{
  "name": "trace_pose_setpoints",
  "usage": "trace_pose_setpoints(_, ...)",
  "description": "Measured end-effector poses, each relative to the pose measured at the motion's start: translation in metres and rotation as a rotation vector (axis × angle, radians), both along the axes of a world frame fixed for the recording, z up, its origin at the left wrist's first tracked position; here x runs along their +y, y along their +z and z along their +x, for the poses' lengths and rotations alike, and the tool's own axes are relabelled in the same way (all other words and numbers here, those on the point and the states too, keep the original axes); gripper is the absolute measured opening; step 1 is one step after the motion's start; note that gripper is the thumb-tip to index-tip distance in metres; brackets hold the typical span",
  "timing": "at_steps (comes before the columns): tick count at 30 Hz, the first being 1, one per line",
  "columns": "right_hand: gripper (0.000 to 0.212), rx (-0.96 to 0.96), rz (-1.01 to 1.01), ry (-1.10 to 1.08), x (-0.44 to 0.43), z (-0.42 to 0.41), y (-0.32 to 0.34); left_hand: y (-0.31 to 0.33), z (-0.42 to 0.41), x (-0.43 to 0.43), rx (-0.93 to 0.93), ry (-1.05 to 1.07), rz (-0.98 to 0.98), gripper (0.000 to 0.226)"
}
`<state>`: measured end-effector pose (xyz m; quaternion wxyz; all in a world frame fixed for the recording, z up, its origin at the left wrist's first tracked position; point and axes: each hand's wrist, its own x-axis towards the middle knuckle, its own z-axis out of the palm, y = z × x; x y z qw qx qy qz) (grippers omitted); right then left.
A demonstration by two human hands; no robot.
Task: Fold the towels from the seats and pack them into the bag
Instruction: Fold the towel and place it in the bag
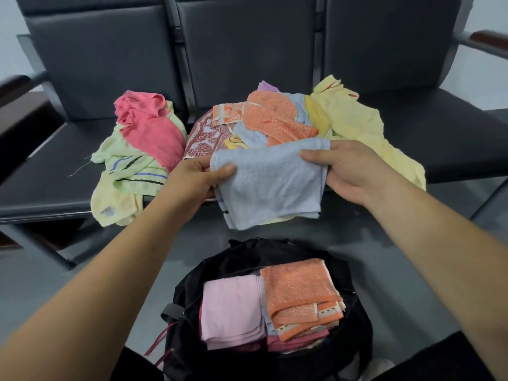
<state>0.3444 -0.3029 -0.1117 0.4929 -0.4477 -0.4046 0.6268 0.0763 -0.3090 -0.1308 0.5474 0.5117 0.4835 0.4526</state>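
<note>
Pale blue towel (269, 185), folded in layers, hanging between left grip (192, 180) and right grip (347, 174), both pinching upper corners, thumbs in front.

Our bare forearms stretch from the lower corners toward mid-frame, where our left hand (196, 176) and right hand (345, 171) each pinch a side of the light blue towel (270, 185).

Straight ahead at twelve o'clock I've got a row of black padded seats (242, 50). There's a dark wooden armrest (490, 39) at two o'clock and another armrest (15, 85) at ten. Below me is a grey floor (412, 257) with a soft sheen, and a pale wall (9, 34) at eleven.
</note>
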Motion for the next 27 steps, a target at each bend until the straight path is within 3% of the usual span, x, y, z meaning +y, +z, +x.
trace_pose_setpoints(6,0.013,-0.27,0.296,-0.114,-0.007,-0.01,0.002,0.0,-0.007,-0.009,0.046,0.166,0.239,0.023)
trace_pose_setpoints(10,0.019,-0.149,0.33,-0.089,-0.009,-0.021,0.001,0.008,-0.01,-0.022,-0.03,0.172,0.272,0.014)
trace_pose_setpoints(14,0.033,-0.193,0.393,-0.065,-0.011,-0.039,-0.009,0.004,-0.011,-0.035,0.0,0.184,0.286,0.026)
trace_pose_setpoints(19,0.058,-0.213,0.246,0.027,-0.011,-0.066,-0.044,-0.028,-0.039,-0.039,0.106,0.156,0.135,0.033)
trace_pose_setpoints(27,0.044,-0.403,-0.121,0.019,-0.03,-0.107,-0.138,-0.12,-0.079,-0.049,0.226,0.069,-0.357,0.041)
